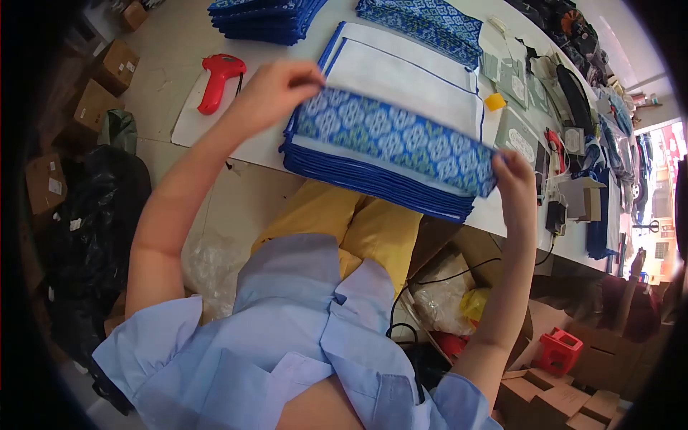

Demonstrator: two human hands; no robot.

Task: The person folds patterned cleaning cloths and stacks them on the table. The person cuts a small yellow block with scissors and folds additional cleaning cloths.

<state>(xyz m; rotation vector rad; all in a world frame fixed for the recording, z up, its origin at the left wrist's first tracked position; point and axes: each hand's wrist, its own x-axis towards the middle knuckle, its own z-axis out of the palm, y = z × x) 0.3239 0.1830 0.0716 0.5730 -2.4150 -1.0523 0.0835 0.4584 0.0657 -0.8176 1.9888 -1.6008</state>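
My left hand (276, 97) pinches the left end of a blue patterned cloth (394, 135), thumb and fingers closed on its edge. At the other end, my right hand (514, 180) grips the right corner of the same cloth. Its near part is folded over as a band, showing a blue, white and green floral print. Beyond the fold lies the white underside with a dark blue border. Beneath it is a thick stack of blue-edged cloths (373, 183) at the table's near edge.
A red tagging gun (220, 82) lies on the white table (192, 122) to the left. Folded cloths (266, 18) are piled at the back, with more patterned cloth (430, 29) beside them. Printed cards (519, 132) and a yellow piece (494, 102) lie rightward. Cardboard boxes (566, 401) stand below.
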